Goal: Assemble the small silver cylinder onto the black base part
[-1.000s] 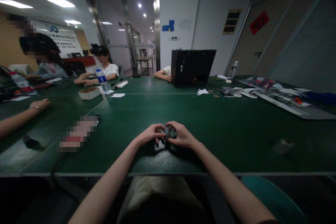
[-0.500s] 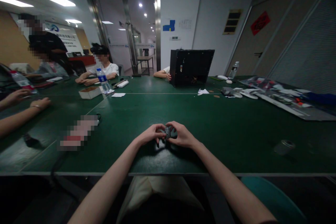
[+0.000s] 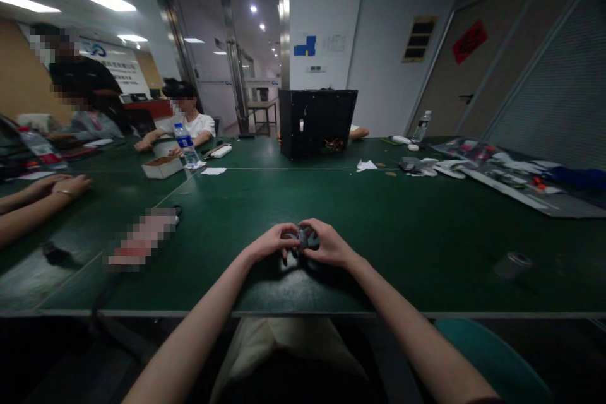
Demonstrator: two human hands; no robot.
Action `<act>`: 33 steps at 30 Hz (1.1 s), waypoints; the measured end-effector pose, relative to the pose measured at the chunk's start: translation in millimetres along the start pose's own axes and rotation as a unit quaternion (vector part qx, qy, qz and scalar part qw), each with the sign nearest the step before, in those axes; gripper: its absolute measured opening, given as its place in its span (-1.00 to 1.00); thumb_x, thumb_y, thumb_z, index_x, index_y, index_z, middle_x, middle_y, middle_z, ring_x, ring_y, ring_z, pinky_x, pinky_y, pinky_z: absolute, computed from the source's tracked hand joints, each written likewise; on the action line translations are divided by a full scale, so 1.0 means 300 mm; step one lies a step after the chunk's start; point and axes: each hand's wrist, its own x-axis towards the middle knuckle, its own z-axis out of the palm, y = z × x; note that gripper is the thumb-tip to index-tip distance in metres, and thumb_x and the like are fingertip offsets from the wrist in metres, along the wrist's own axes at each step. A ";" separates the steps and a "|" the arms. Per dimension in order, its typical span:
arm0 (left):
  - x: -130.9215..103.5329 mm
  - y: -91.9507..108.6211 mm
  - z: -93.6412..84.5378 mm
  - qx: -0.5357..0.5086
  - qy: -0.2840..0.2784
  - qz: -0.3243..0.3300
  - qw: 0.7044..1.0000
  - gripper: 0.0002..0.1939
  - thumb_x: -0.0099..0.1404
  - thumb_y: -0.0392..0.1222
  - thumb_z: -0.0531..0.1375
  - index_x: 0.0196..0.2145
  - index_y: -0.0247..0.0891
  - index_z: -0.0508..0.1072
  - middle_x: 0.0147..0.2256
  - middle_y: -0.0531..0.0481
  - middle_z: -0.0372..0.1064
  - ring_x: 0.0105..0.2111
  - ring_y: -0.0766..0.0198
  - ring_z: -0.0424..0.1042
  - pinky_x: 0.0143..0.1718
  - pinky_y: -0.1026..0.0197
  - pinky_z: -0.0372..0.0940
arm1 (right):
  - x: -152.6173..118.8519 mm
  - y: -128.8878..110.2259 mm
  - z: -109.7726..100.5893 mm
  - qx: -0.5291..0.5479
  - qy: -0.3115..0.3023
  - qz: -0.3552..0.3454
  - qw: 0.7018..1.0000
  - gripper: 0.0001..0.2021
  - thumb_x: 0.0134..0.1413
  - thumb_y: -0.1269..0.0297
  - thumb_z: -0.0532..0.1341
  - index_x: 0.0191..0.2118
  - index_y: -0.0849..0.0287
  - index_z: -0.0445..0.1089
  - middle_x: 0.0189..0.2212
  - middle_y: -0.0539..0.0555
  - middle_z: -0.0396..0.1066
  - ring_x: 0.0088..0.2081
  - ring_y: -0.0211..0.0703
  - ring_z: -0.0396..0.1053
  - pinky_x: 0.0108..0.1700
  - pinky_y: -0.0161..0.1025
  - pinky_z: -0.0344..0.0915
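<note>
Between my two hands is a small grey part (image 3: 303, 238), dull like metal, held just above the green tabletop (image 3: 379, 214). Its exact kind is too small to make out. My left hand (image 3: 276, 242) grips it from the left with thumb and fingertips. From the right, my right hand (image 3: 326, 243) pinches the same part, index finger curved over the top and thumb below. The fingers cover much of the part's sides. A metal cylinder (image 3: 514, 265) stands on the table well to the right of my hands.
A pixelated item (image 3: 142, 240) with a cable lies left. Farther off are an open box (image 3: 162, 167), a water bottle (image 3: 188, 146) and a black computer case (image 3: 319, 123). Bagged parts (image 3: 530, 177) lie right. A co-worker's hands (image 3: 69, 187) rest at the left.
The black case across the table has shifted left, with a person's arm behind it. The co-worker's hands at the left have come together. My hands and the grey part look unmoved.
</note>
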 end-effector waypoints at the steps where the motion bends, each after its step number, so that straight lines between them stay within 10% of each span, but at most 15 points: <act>1: 0.001 -0.001 0.001 0.001 0.002 0.000 1.000 -0.65 0.12 -0.11 0.28 -0.19 -0.37 0.37 -0.30 -0.08 0.39 -0.47 0.34 0.39 -0.58 0.38 0.29 | 0.000 0.000 0.000 0.001 -0.001 0.001 1.000 -0.54 -0.14 0.32 0.29 -0.03 0.20 0.27 -0.22 0.10 0.36 -0.27 -0.18 0.33 -0.21 -0.26 0.27; 33: 0.014 -0.013 0.001 -0.016 0.001 0.002 1.000 -0.61 0.13 -0.10 0.30 -0.15 -0.36 0.35 -0.29 -0.09 0.37 -0.48 0.37 0.37 -0.57 0.38 0.28 | -0.002 0.008 0.004 -0.006 0.012 0.001 1.000 -0.53 -0.14 0.34 0.29 -0.03 0.20 0.25 -0.19 0.11 0.35 -0.23 -0.16 0.34 -0.19 -0.26 0.27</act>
